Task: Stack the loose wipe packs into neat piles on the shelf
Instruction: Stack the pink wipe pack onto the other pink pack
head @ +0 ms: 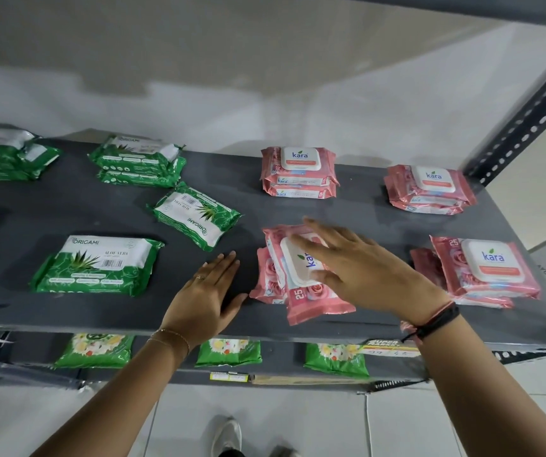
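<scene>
Two bare forearms reach up from the bottom of the view toward a dark grey shelf. Nearest the front edge, the left hand lies flat and open on the bare shelf surface, fingers together and extended, holding nothing; it wears a ring and thin bracelets. Just to its right, the right hand is spread open, palm down, its fingers resting on the white lid of a pink Kara wipe pack; whether it grips the pack or only presses on it cannot be told. This pack lies crooked, turned at an angle, on top of another pink pack near the front edge, the two not lined up. Further right, near the front right corner, a pink pile sits slightly askew. Along the back edge stand two tidier pink piles, one in the middle and one toward the back right corner. On the left half, a single green Origami aloe vera pack lies near the front edge, a second green pack lies tilted mid-shelf, and green piles sit by the back edge, with more at the back left corner. Below the shelf's front edge, green packets show on a lower shelf.
</scene>
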{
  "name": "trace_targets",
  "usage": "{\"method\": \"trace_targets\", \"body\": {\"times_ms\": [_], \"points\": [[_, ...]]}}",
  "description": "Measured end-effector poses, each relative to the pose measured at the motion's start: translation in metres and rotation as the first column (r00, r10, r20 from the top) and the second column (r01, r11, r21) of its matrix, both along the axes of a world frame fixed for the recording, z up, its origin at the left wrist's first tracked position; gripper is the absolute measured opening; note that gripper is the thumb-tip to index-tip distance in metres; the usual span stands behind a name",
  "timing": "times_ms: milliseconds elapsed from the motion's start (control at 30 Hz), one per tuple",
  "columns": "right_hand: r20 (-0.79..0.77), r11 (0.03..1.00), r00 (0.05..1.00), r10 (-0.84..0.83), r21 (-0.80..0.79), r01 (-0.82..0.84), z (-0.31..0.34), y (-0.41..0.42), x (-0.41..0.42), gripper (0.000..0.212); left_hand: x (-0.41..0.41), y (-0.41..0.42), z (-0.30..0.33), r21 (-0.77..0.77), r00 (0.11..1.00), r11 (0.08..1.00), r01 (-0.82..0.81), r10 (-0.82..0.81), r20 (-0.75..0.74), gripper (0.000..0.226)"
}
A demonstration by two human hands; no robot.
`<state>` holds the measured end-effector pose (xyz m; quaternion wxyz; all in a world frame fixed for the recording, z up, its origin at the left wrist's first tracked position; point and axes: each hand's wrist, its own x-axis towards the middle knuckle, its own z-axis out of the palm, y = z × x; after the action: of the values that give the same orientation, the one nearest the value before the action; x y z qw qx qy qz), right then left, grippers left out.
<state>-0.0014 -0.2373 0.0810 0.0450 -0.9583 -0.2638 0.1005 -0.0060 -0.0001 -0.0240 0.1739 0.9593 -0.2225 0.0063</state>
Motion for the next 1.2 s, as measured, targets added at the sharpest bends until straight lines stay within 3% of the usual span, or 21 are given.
{"method": "trace_targets", "body": {"times_ms": [67, 133, 267, 467, 533, 633, 700, 933, 1200], "points": [[-0.118, 0.999, 0.992, 0.034, 0.017, -0.032, 0.002, -0.001, 0.001, 0.063, 0.0, 0.0, 0.0, -0.002, 1.0, 1.0, -0.001, 0.001, 0.002, 0.061], [-0.131, 0.999, 0.991, 0.025, 0.027, -0.021, -0.001, 0.001, 0.0, 0.063, 0.0, 0.0, 0.0, 0.0, 1.0, 1.0, 0.001, -0.001, 0.002, 0.061], [-0.024, 0.998, 0.998, -0.049, 0.03, 0.05, -0.004, 0.007, -0.004, 0.062, 0.0, 0.0, 0.0, -0.001, 1.0, 1.0, -0.006, 0.006, 0.0, 0.061], [0.135, 0.94, 0.931, -0.339, 0.003, 0.342, -0.004, 0.029, -0.01, 0.062, 0.0, 0.0, 0.001, -0.013, 1.0, 1.0, -0.004, 0.004, -0.012, 0.062], [0.096, 0.95, 0.945, -0.311, 0.034, 0.31, -0.001, 0.02, -0.005, 0.061, 0.0, 0.0, 0.002, -0.009, 1.0, 1.0, -0.006, 0.006, -0.012, 0.062], [-0.145, 0.993, 0.983, -0.112, -0.036, 0.108, 0.007, 0.0, 0.011, 0.087, 0.0, -0.001, 0.001, -0.012, 1.0, 1.0, -0.008, 0.008, -0.012, 0.061], [-0.211, 0.998, 0.977, -0.042, -0.062, 0.029, 0.006, -0.005, 0.016, 0.093, 0.0, -0.001, 0.001, -0.015, 1.0, 1.0, -0.011, 0.011, -0.011, 0.062], [0.044, 0.998, 0.998, -0.046, 0.04, 0.044, -0.004, -0.001, 0.014, 0.078, 0.001, 0.0, 0.0, -0.004, 1.0, 1.0, -0.009, 0.009, -0.009, 0.063], [0.074, 0.99, 0.988, -0.135, 0.054, 0.132, -0.009, 0.007, 0.007, 0.077, 0.001, -0.001, -0.001, -0.013, 1.0, 1.0, -0.015, 0.015, -0.009, 0.063]]}}
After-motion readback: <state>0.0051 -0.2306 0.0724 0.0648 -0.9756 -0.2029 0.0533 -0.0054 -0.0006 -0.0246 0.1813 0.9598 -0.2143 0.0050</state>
